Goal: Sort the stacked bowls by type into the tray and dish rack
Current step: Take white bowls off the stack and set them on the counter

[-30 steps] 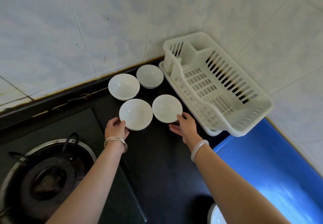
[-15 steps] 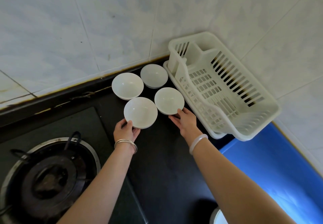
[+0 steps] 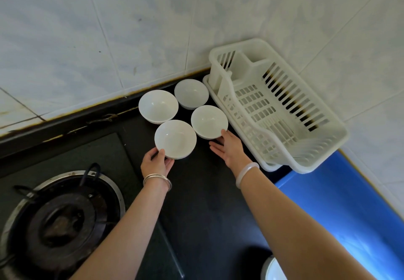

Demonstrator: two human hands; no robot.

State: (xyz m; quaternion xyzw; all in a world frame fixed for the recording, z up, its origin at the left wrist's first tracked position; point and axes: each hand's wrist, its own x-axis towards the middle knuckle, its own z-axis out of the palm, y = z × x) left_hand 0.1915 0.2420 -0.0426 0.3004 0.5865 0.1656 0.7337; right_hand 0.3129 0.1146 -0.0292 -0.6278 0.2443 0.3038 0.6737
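Your left grip (image 3: 156,164) pinches the near-left bowl (image 3: 175,138) by its rim, likely to lift it; your right grip (image 3: 229,148), fingers straight, steadies the near-right bowl (image 3: 208,122) beside the rack (image 3: 306,167) (nothing in it yet).

Your left wrist carries thin silver bangles (image 3: 157,180): two or three slim metal rings lying close together, bright where the light catches their edges. They sit just behind your left grip (image 3: 156,164). Your right wrist wears a single pale bangle (image 3: 246,171), thicker than the silver ones, milky, slightly translucent, smooth and rounded. It sits just behind your right grip (image 3: 229,148). Your left forearm (image 3: 131,225) and right forearm (image 3: 295,225) are bare all the way down to the lower edge of the view.
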